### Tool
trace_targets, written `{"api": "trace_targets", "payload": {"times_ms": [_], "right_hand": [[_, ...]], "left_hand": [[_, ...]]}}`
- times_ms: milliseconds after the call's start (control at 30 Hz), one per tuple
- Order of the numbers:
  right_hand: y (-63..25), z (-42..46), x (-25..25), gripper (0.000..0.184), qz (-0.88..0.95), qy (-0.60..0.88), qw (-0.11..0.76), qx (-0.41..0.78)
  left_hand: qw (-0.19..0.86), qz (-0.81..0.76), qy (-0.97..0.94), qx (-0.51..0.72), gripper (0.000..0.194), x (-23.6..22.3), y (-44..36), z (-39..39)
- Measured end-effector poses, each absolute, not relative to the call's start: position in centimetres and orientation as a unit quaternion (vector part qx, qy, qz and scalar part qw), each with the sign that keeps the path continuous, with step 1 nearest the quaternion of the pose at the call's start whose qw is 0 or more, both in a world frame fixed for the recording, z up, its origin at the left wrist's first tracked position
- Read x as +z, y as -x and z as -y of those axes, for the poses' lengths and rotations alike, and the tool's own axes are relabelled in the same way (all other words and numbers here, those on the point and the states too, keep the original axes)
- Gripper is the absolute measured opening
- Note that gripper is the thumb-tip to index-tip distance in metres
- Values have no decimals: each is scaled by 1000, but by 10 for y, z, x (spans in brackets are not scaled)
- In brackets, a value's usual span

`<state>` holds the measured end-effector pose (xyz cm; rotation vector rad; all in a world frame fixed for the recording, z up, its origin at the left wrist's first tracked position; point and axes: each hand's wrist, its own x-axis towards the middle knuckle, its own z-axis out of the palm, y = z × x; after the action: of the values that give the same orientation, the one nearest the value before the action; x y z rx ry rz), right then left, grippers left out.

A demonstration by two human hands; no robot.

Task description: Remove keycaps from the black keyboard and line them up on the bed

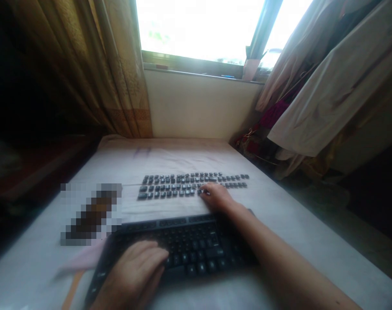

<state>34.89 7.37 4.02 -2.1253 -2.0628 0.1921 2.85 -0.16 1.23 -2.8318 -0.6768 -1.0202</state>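
A black keyboard (196, 247) lies near me on a white-covered table (299, 232). My left hand (134, 271) rests flat on the keyboard's left part, fingers lying over the keys. Beyond the keyboard, several loose black keycaps (170, 186) are laid out in rows on the cloth. My right hand (217, 196) reaches over the keyboard to the right part of those rows, fingers curled in a pinch at a keycap; what they hold is too small to make out.
A pixelated dark object (91, 213) lies left of the keycap rows. A pink sheet (86, 258) sticks out under the keyboard's left end. Curtains (118, 73) hang at the left, clothes (328, 94) at the right, a window (199, 26) behind.
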Motion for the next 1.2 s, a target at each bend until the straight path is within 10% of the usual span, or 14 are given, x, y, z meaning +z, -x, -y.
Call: {"api": "trace_targets", "payload": {"times_ms": [733, 933, 1200], "right_hand": [[-358, -61, 49, 18, 642, 690, 303, 141], [-358, -18, 63, 75, 556, 651, 462, 232], [-337, 26, 66, 77, 490, 619, 536, 302]], "left_hand": [[24, 222, 917, -331, 23, 15, -31, 2], [19, 224, 921, -317, 23, 16, -32, 4], [33, 220, 932, -285, 28, 22, -32, 7]]}}
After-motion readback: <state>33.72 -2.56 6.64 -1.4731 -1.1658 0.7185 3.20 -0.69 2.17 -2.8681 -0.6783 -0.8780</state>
